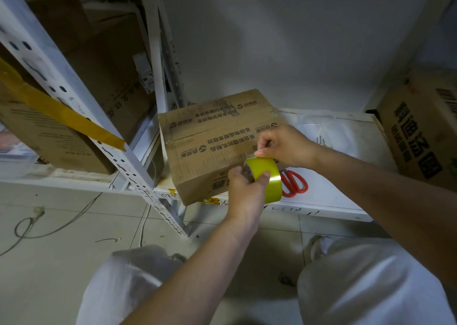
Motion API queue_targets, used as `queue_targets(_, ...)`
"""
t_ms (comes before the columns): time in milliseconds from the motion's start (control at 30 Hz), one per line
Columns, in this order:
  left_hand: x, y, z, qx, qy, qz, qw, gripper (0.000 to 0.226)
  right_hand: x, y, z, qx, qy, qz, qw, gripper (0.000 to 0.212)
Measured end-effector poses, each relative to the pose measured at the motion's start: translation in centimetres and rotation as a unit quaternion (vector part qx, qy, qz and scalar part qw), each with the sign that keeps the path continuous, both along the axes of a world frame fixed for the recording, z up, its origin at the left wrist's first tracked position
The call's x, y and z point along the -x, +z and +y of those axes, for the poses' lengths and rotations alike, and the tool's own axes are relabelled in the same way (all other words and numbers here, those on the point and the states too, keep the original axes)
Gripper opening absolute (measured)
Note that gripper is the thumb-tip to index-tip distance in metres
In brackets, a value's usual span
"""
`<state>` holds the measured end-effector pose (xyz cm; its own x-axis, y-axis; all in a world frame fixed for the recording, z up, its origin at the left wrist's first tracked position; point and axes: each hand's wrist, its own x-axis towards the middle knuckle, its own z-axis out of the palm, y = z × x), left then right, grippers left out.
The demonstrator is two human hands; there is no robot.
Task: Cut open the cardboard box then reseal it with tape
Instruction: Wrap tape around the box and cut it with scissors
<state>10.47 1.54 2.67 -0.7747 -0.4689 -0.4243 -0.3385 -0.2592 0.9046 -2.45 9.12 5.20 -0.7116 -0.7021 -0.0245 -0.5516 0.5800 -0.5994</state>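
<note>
Knees in pale trousers sit nearest the lens, with both forearms reaching out over them to the low white shelf [329,201]. Left hand [244,191]: fingers and thumb curled round the yellow-green roll of packing tape [268,176], grip clamped on it across its width. Right hand [284,146]: fingertips pinched at the top edge of the roll, apparently picking at the free tape end; the end itself is too small to make out.

Printed brown cardboard box [217,139] stands on the shelf just beyond the roll, flaps down and meeting at a centre seam that runs left to right. Red-handled scissors [295,183] lie on the shelf to the right of the roll, near the box.

Judgement: cutting looks done, resealing is starting. Tape film is thin, sticky and prone to folding on itself, so take the end by its corners and keep it taut. Box board is stiff but light; it may slide under pull, so press on the flap beside the seam.
</note>
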Motion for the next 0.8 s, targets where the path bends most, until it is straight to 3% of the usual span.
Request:
queue_targets(67, 0.1, -0.4, 0.1, 0.022, -0.025, -0.008, 0.999, 0.027, 0.0, -0.3, 0.0, -0.019, 0.0, 0.028, 0.999, 0.014)
queue_targets(167, 0.8, -0.6, 0.1, 0.043, -0.036, -0.02, 0.998, 0.016, -0.4, -0.4, 0.0, -0.031, 0.02, 0.074, 0.997, 0.013)
queue_targets(267, 2.0, -0.8, -0.4, -0.016, 0.013, -0.077, 0.997, 0.009, -0.7, 0.3, -0.4, 0.007, 0.013, 0.082, 0.997, 0.013)
queue_targets(333, 2.6, -1.2, -1.0, -0.058, 0.055, -0.105, 0.991, 0.015, -0.4, 1.0, -0.9, 0.02, 0.012, 0.077, 0.997, 0.013)
queue_targets(500, 3.9, -2.7, -0.9, -0.058, 0.047, -0.126, 0.989, 0.017, 2.5, 0.3, -1.9, -0.046, 0.033, -0.019, 0.998, 0.016)
queue_targets(800, 5.7, -4.2, -1.7, -0.139, 0.062, -0.136, 0.979, 0.034, 4.5, -2.1, -4.6, -0.098, 0.05, -0.022, 0.994, 0.019)
